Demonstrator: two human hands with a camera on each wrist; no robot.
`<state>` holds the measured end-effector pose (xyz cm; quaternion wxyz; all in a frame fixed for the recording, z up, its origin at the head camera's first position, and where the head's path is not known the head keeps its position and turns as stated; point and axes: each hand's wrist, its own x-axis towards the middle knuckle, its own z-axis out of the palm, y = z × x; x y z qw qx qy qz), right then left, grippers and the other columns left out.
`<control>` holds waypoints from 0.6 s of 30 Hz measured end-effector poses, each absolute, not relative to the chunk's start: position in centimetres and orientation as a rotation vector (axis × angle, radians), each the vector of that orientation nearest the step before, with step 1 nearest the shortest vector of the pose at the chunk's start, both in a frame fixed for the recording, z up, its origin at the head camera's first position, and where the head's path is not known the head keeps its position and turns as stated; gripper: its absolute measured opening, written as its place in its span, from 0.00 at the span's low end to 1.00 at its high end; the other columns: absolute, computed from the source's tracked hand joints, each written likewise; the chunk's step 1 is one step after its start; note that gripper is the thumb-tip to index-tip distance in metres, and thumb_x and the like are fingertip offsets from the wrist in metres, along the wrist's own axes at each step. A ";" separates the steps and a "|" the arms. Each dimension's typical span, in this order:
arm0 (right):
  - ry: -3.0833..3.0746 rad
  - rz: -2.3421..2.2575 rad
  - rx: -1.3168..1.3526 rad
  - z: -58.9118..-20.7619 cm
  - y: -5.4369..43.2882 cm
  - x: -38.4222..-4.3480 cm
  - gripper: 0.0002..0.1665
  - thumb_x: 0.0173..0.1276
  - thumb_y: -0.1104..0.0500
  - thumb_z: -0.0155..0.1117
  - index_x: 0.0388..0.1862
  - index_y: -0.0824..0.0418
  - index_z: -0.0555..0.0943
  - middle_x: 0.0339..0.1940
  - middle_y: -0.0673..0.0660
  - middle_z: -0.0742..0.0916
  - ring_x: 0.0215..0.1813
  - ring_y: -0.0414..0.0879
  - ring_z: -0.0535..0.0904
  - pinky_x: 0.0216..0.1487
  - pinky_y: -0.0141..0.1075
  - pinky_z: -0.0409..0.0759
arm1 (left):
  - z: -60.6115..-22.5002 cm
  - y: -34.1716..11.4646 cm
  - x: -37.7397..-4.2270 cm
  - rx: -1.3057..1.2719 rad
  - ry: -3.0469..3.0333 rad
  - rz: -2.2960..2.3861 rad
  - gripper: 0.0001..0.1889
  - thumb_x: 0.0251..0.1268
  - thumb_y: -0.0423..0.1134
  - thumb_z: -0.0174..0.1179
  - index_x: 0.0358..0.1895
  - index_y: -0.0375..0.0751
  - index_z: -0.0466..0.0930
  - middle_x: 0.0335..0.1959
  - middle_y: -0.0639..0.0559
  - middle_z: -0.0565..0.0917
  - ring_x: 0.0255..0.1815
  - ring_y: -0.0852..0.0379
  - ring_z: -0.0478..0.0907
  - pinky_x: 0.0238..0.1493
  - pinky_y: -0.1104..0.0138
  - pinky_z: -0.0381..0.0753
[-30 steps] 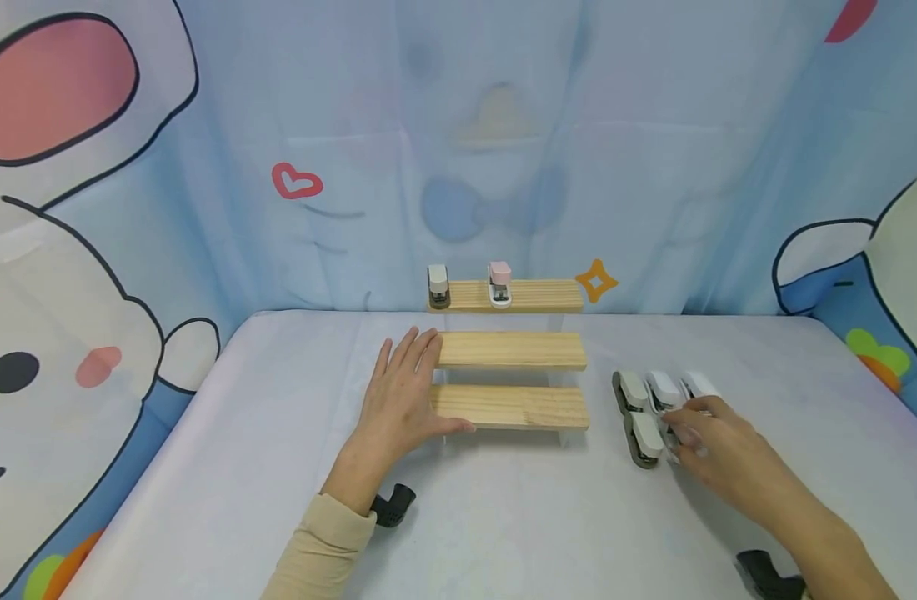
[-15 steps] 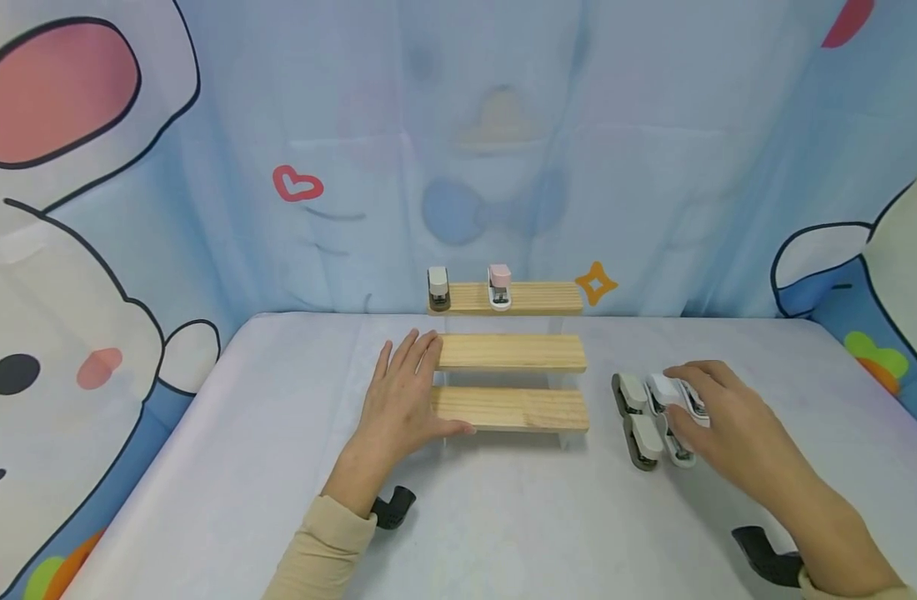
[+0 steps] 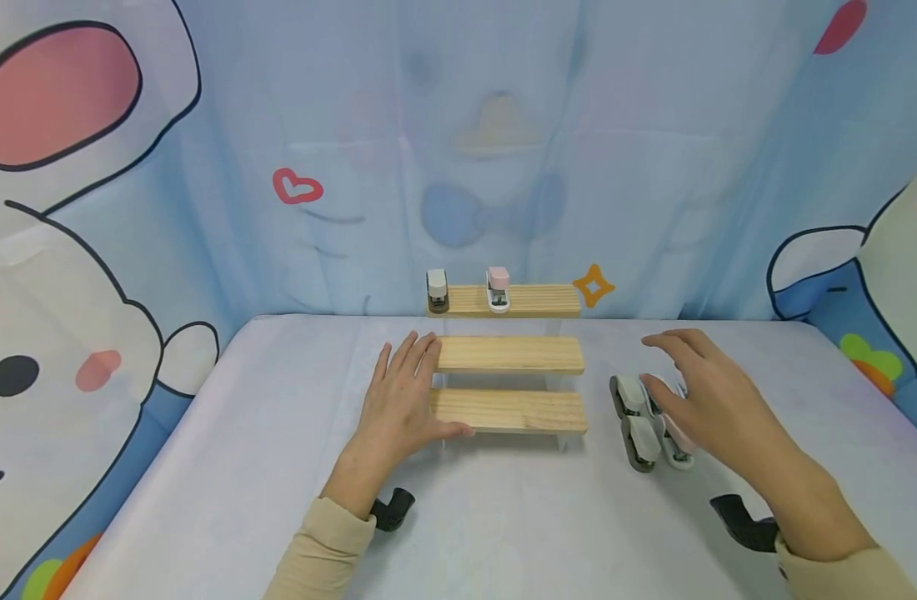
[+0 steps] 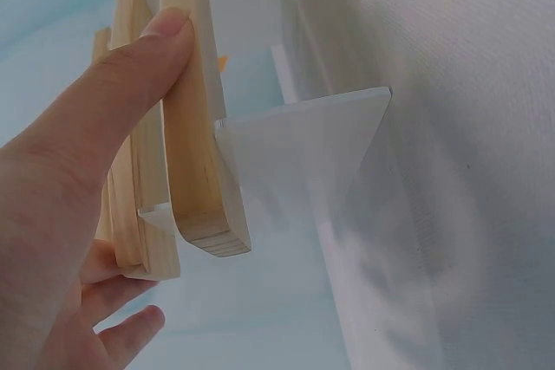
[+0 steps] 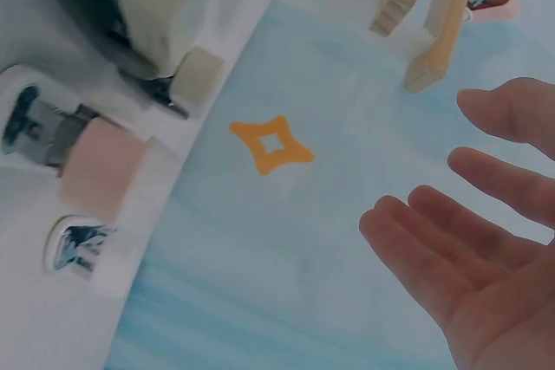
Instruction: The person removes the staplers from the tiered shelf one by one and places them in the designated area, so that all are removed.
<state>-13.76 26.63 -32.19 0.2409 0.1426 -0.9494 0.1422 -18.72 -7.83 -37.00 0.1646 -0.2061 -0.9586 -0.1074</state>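
Note:
A tiered rack of wooden boards [image 3: 526, 412] stands mid-table on clear supports. My left hand [image 3: 398, 408] grips its left end; in the left wrist view the thumb [image 4: 143, 67] presses on the front board while fingers reach the board behind. A grey stapler [image 3: 437, 292] and a pink one [image 3: 498, 290] stand upright on the top board. To the rack's right, my right hand [image 3: 717, 404] hovers with fingers spread and holds nothing. Below it sit grey staplers [image 3: 642, 442] and a pink-and-white stapler [image 3: 678, 450]; the hand partly hides this group. The right wrist view shows a pink stapler [image 5: 100, 162] close by.
A white cloth [image 3: 533, 525] covers the table. Behind it hangs a light blue printed curtain [image 3: 353, 100] with cartoon figures. A black wrist mount [image 3: 747, 523] sits under the right forearm, and another black mount [image 3: 393, 509] under the left.
My right hand has drawn back from the staplers at the right, rising and moving farther over the table with fingers opened. The left hand has stayed on the rack.

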 end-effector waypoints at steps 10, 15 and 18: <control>-2.574 0.422 0.458 -30.9 24.8 -15.1 0.27 0.61 0.65 0.71 0.60 0.67 0.77 0.58 0.67 0.77 0.50 0.63 0.78 0.43 0.59 0.80 | -37.2 -7.9 -18.7 -0.588 -2.724 -0.309 0.66 0.33 0.73 0.73 0.77 0.40 0.57 0.77 0.48 0.63 0.80 0.47 0.54 0.82 0.49 0.47; -2.555 0.430 0.486 -30.5 24.2 -15.6 0.26 0.61 0.65 0.71 0.59 0.67 0.77 0.58 0.67 0.78 0.48 0.62 0.80 0.42 0.57 0.82 | -37.2 -7.9 -18.7 -0.591 -2.727 -0.300 0.66 0.34 0.74 0.72 0.77 0.40 0.56 0.77 0.48 0.63 0.81 0.48 0.54 0.81 0.49 0.49; -2.532 0.443 0.514 -30.2 23.7 -16.0 0.25 0.62 0.65 0.71 0.58 0.68 0.77 0.58 0.67 0.78 0.46 0.61 0.80 0.41 0.56 0.83 | -37.1 -7.9 -18.7 -0.589 -2.732 -0.294 0.66 0.34 0.74 0.72 0.77 0.40 0.56 0.77 0.49 0.62 0.81 0.48 0.53 0.81 0.49 0.49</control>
